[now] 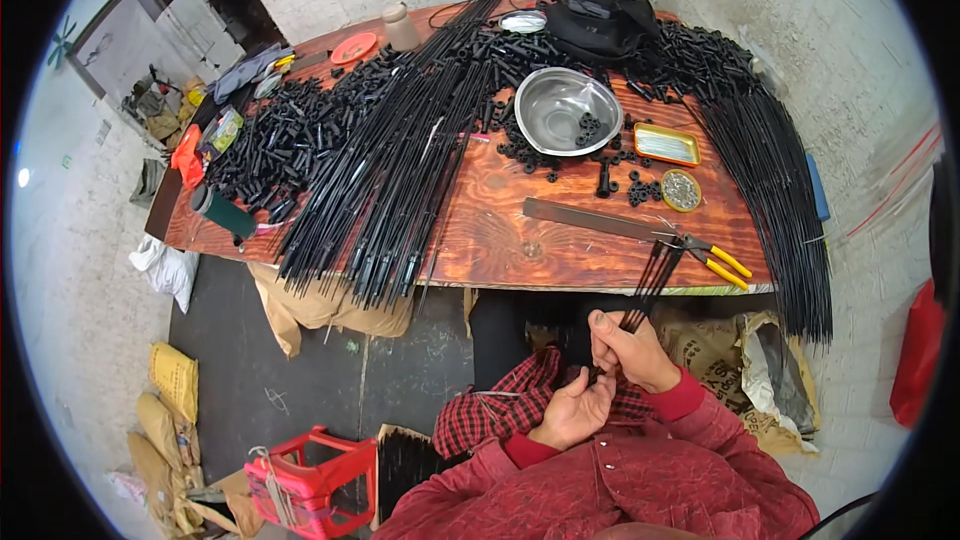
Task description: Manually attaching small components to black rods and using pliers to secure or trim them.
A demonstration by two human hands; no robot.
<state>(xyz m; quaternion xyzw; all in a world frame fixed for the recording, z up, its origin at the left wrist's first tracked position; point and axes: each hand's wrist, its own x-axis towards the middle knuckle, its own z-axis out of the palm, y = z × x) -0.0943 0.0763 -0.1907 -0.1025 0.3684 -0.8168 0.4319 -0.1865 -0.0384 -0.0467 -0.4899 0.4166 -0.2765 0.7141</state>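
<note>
My right hand point(640, 352) is closed around a small bundle of thin black rods point(657, 270), whose far ends stick up over the table's front edge. Just below and to the left, my left hand point(578, 410) has its fingers curled at the dark lower end of the same bundle, above my lap. Beyond the rods, pliers with yellow handles point(715, 258) lie on the table. A flat metal strip point(595, 220) runs leftward from the pliers.
The wooden table point(480, 260) carries long black rods point(390, 160), piled black tubular parts point(280, 140), a steel bowl point(535, 130), a yellow tray of pins point(667, 145) and a round dish point(681, 190). More rods point(770, 180) overhang at right. A red stool point(315, 480) stands lower left.
</note>
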